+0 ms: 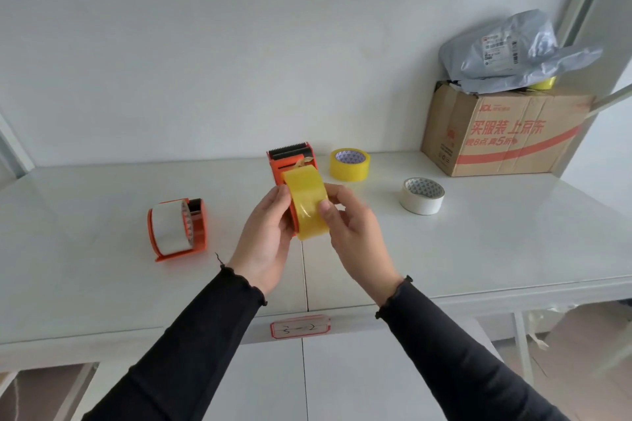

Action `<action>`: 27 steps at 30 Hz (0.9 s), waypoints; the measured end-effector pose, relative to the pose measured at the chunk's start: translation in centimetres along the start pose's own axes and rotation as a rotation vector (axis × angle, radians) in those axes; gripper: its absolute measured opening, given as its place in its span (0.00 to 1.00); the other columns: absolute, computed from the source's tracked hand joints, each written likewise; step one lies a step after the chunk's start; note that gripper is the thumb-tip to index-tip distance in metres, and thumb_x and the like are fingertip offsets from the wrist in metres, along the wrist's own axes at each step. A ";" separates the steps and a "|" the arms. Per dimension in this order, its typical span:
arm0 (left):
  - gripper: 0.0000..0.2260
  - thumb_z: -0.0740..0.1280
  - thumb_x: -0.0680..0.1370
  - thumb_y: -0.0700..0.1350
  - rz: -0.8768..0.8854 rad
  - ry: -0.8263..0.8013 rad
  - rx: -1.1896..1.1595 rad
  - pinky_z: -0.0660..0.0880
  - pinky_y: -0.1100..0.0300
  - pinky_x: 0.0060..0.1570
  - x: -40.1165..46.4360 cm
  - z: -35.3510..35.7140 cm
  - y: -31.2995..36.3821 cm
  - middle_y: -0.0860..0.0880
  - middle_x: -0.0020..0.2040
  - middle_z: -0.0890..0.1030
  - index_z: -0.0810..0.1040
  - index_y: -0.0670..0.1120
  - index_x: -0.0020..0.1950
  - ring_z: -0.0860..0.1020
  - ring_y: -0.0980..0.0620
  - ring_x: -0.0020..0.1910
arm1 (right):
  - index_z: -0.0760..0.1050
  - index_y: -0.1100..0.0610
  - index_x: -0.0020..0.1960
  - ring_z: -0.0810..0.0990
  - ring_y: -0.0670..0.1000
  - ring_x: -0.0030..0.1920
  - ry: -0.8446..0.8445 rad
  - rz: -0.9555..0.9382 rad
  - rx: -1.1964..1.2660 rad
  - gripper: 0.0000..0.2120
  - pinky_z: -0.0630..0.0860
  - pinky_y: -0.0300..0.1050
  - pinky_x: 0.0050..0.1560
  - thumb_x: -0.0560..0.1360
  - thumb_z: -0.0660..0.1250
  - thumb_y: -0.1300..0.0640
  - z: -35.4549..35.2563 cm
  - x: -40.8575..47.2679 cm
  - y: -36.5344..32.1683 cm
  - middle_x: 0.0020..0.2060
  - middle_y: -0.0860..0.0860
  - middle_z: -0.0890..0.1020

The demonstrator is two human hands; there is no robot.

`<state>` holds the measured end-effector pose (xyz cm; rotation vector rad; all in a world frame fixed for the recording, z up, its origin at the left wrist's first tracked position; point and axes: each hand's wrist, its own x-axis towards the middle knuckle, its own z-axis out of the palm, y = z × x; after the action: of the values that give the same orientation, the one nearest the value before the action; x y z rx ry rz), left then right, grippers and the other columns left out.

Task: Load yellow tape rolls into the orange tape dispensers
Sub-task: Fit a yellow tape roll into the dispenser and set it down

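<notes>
An orange tape dispenser (290, 159) with a yellow tape roll (306, 195) seated in it is lifted above the white table (102, 284). My left hand (268, 236) grips the dispenser's left side. My right hand (352, 229) holds the right side, thumb pressed on the yellow roll's face. The serrated black blade points away from me. A second orange dispenser (178, 231) holding a white roll lies on the table to the left. A loose yellow tape roll (349, 164) lies flat behind my right hand.
A white tape roll (422, 195) lies flat at the right. A cardboard box (502, 133) stands at the back right with a grey plastic mailer bag (513, 51) on top. A red-edged label (300, 326) is stuck on the table's front edge.
</notes>
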<state>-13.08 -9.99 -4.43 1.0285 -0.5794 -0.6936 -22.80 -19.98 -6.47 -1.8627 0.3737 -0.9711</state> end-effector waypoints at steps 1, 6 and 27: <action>0.21 0.53 0.85 0.52 -0.007 -0.015 -0.030 0.77 0.54 0.56 -0.3 0.4 0.0 0.41 0.62 0.82 0.75 0.40 0.68 0.81 0.44 0.60 | 0.78 0.56 0.62 0.72 0.40 0.33 0.012 -0.025 -0.037 0.12 0.67 0.33 0.39 0.81 0.63 0.54 0.1 -0.3 -0.1 0.44 0.44 0.77; 0.21 0.63 0.80 0.54 0.064 0.007 0.102 0.76 0.53 0.52 -1.6 1.6 -0.2 0.45 0.56 0.83 0.73 0.40 0.66 0.82 0.51 0.53 | 0.72 0.56 0.54 0.69 0.46 0.29 -0.063 -0.056 -0.076 0.07 0.70 0.43 0.32 0.79 0.68 0.56 -0.5 -1.3 -1.5 0.47 0.48 0.75; 0.13 0.65 0.81 0.42 0.124 -0.198 0.265 0.79 0.57 0.51 -5.6 3.1 -1.0 0.43 0.52 0.85 0.71 0.42 0.64 0.84 0.47 0.50 | 0.76 0.59 0.44 0.78 0.47 0.47 0.242 -0.176 -0.290 0.07 0.77 0.45 0.51 0.80 0.64 0.61 -4.3 4.6 -3.0 0.50 0.51 0.79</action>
<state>-19.16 -7.89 -4.67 1.1651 -0.9186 -0.6229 -23.55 -24.02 -0.79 -2.0690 0.5240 -1.3261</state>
